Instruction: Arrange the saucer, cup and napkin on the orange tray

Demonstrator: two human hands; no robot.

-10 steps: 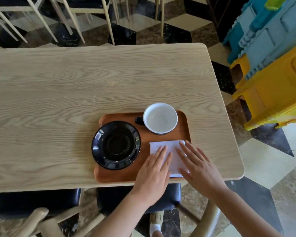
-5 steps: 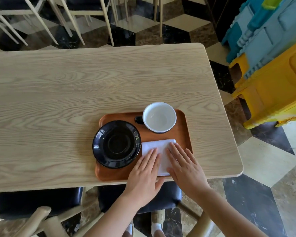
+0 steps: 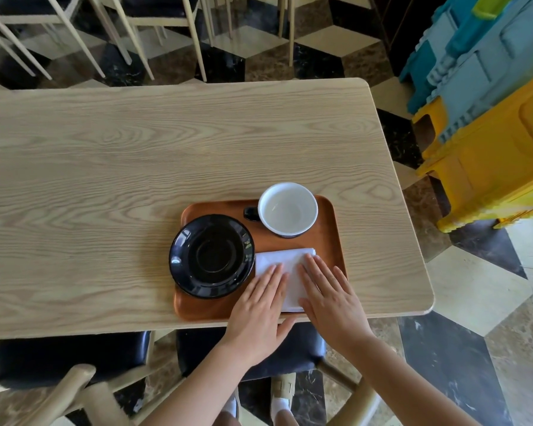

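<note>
Both hands are flat on the white napkin (image 3: 285, 272), fingers straight and spread, palms down, gripping nothing, just pressing. The left hand (image 3: 259, 312) covers the napkin's near-left part, the right hand (image 3: 330, 299) its right side, and a strip of white shows between them. The napkin lies in the near-right area of the orange tray (image 3: 326, 241), its left edge touching the black saucer (image 3: 212, 256). That saucer sits on the tray's left side, overhanging the rim. The white cup (image 3: 287, 209) stands upright at the tray's far right, dark handle pointing left, empty. The tray rests near the front edge of the wooden counter (image 3: 136, 155)
</note>
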